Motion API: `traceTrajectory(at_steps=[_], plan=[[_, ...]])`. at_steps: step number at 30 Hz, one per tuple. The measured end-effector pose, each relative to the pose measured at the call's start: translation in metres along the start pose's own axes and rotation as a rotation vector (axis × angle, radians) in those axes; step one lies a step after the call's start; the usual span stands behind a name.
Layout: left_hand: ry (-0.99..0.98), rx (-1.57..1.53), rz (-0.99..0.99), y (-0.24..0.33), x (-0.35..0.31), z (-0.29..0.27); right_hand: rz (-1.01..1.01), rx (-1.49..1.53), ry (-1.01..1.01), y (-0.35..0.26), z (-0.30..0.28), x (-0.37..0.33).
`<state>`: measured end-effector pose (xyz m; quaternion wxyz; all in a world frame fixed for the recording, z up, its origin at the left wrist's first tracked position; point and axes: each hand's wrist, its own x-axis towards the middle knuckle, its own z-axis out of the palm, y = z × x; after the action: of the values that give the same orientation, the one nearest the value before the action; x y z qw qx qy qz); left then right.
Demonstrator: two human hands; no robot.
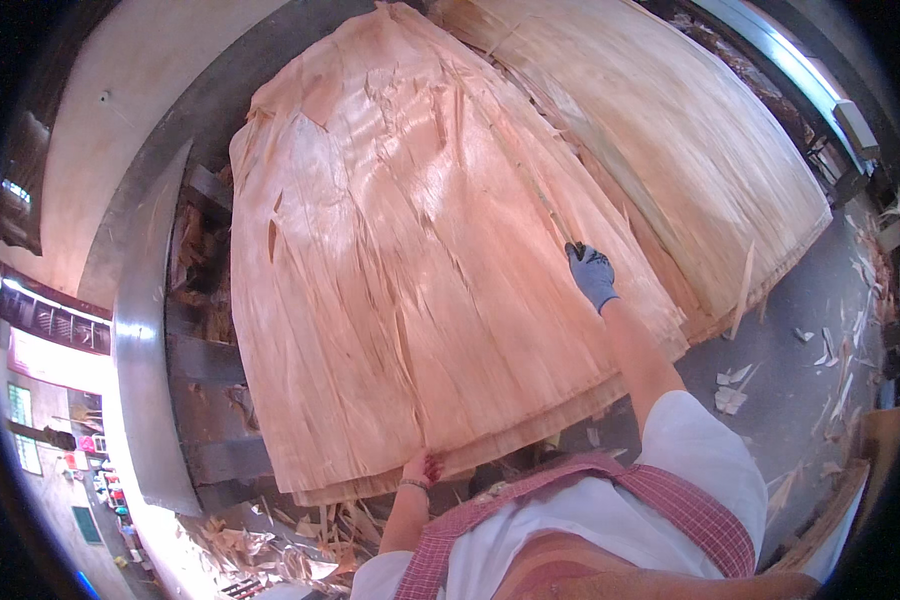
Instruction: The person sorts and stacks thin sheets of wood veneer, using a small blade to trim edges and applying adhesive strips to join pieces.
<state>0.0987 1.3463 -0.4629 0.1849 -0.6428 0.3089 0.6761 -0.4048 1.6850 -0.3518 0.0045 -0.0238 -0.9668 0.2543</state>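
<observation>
Veneer sheet [510, 330] stretched lengthwise away from the person, with one hand at its near edge and one on a thin stick

Broad and pinkish tan, the wood veneer lies face up directly in front of the person, on top of other sheets whose edges show along the near side. Its long axis runs from the person's body toward the top of the view, leaning slightly left; the far end looks narrower through the curved lens. Ripples, creases and splits follow the same lengthwise direction, and a slit opens near the left side.

The bare left hand [423, 467] is at the middle of the near edge. Its fingers look bent, but I cannot tell whether they pinch the sheet or only rest on it.

The right hand [592, 273], in a grey-blue glove with dark fingertips, is over the sheet's right side. Its fingers are curled closed around the near end of a thin stick [542, 198], which points away from the person and slightly left, roughly along the veneer's length.

To the right lies a paler veneer stack [670, 140]. Wood scraps [732, 392] litter the grey floor [710, 440] beyond the right arm.
</observation>
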Motion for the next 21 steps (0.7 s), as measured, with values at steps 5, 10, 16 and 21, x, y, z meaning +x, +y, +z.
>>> traceTrajectory(at_steps=[5,10,16,21], plan=[[0.038,0.011,0.020,0.004,-0.013,0.017,0.006,-0.013,-0.076,0.014,-0.011,-0.019],[-0.048,0.068,0.006,0.003,-0.007,0.007,-0.053,0.093,0.021,0.024,-0.010,-0.093],[0.033,0.034,-0.008,0.005,-0.007,0.007,0.391,0.647,-0.376,-0.006,-0.018,-0.102],[0.035,0.041,0.009,0.014,-0.018,0.023,-0.002,0.300,-0.058,-0.028,-0.001,-0.089]])
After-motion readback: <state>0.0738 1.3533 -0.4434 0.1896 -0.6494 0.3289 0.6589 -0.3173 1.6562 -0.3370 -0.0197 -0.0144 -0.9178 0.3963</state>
